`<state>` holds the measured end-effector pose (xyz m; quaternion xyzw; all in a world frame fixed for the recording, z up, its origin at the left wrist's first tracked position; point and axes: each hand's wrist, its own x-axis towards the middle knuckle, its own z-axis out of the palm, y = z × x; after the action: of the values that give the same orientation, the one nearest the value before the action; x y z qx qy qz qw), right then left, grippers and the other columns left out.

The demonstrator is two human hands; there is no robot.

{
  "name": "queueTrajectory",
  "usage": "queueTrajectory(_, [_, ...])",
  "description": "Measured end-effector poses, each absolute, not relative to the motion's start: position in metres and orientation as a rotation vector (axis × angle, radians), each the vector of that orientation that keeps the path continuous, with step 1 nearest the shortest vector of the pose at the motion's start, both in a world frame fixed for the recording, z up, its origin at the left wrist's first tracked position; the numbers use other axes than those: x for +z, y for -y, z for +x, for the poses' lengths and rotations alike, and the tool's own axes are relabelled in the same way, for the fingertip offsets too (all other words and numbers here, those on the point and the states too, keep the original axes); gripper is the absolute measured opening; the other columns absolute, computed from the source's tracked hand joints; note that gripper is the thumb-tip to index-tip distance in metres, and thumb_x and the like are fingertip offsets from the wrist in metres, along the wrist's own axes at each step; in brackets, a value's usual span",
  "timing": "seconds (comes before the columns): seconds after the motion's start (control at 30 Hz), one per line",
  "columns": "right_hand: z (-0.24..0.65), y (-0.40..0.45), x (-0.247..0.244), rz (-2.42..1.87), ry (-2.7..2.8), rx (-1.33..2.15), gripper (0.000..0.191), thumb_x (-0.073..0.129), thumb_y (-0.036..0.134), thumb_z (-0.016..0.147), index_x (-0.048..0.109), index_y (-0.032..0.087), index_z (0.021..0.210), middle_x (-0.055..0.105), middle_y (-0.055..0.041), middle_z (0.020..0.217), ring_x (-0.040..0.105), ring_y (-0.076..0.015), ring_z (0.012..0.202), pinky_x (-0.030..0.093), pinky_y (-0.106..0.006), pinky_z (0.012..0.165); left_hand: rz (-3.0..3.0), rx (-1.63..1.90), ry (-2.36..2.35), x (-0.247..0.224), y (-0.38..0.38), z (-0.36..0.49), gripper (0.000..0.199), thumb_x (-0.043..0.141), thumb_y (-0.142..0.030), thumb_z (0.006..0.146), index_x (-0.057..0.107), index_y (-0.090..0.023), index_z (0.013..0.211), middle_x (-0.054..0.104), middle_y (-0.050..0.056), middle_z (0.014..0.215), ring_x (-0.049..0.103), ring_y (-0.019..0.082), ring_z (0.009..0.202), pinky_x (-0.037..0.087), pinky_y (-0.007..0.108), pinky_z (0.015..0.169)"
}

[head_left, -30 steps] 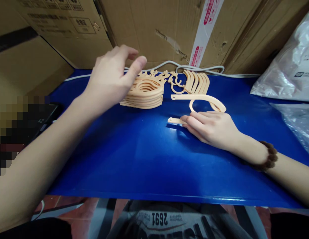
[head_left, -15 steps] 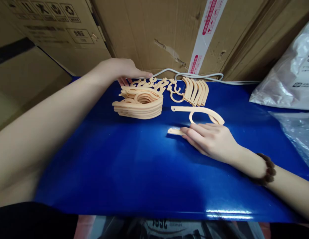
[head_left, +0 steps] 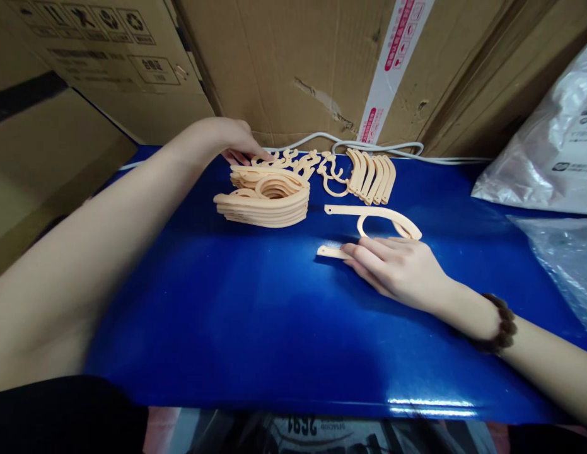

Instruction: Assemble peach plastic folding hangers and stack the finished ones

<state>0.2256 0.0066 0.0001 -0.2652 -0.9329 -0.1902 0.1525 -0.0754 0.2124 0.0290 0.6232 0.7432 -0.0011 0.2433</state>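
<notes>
My left hand reaches behind the stack of peach plastic hanger parts, its fingers at the small hook pieces; the stack partly hides them, so its grip is unclear. My right hand is closed round a peach hanger piece, whose flat end with a hole sticks out to the left. Just beyond that hand lies a curved arm piece with a ring-shaped part beside it, partly covered by the hand. A row of short curved arms sits farther back.
The blue table has cardboard boxes along its back. A white cable runs before them. At the right are a filled white plastic bag and a clear bag.
My left hand has drawn back a little to the left and down among the hook pieces. My right hand keeps its hold, nearly unmoved.
</notes>
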Motion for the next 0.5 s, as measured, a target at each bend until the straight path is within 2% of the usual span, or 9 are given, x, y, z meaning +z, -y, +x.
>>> queueTrajectory(0.13, [0.225,-0.006,0.000,-0.766,2.674,-0.542,0.018,0.050,0.026,0.098,0.065,0.016,0.099,0.068,0.0017,0.074,0.061,-0.0108,0.062,0.035,-0.028,0.056,1.674,0.071,-1.949,0.040,-0.192,-0.069,0.054,0.076,-0.060,0.073,0.066,-0.008,0.088,0.060,-0.004,0.059,0.057,0.012,0.076,0.048,0.027,0.072])
queueTrajectory(0.23, [0.224,-0.006,0.000,-0.766,2.671,-0.557,0.018,0.050,0.026,0.098,0.065,0.017,0.097,0.066,0.0024,0.073,0.061,-0.0111,0.061,0.036,-0.028,0.055,1.693,0.127,-1.949,0.042,-0.186,-0.065,0.038,0.074,-0.042,0.082,0.067,-0.007,0.095,0.060,-0.004,0.062,0.054,0.010,0.074,0.046,0.025,0.072])
queueTrajectory(0.33, [0.224,-0.006,0.000,-0.767,2.671,-0.564,0.018,0.050,0.027,0.098,0.065,0.017,0.097,0.065,0.0027,0.071,0.060,-0.0115,0.060,0.035,-0.028,0.054,1.731,0.177,-1.978,0.039,-0.184,-0.062,0.024,0.073,-0.026,0.084,0.067,-0.005,0.095,0.061,-0.003,0.065,0.054,0.009,0.071,0.048,0.026,0.072])
queueTrajectory(0.4, [0.225,-0.006,0.000,-0.768,2.675,-0.558,0.019,0.050,0.027,0.098,0.065,0.017,0.097,0.066,0.0026,0.072,0.060,-0.0116,0.060,0.035,-0.028,0.054,1.773,0.209,-1.995,0.037,-0.181,-0.059,0.023,0.072,-0.024,0.084,0.068,-0.004,0.092,0.061,-0.002,0.066,0.053,0.008,0.068,0.050,0.027,0.073])
queueTrajectory(0.5, [0.225,-0.006,0.000,-0.770,2.668,-0.567,0.019,0.049,0.027,0.098,0.065,0.017,0.097,0.067,0.0022,0.074,0.061,-0.0119,0.061,0.035,-0.028,0.055,1.868,0.279,-1.997,0.037,-0.172,-0.056,0.034,0.065,-0.036,0.089,0.068,-0.002,0.088,0.061,0.001,0.068,0.053,0.006,0.066,0.051,0.030,0.076])
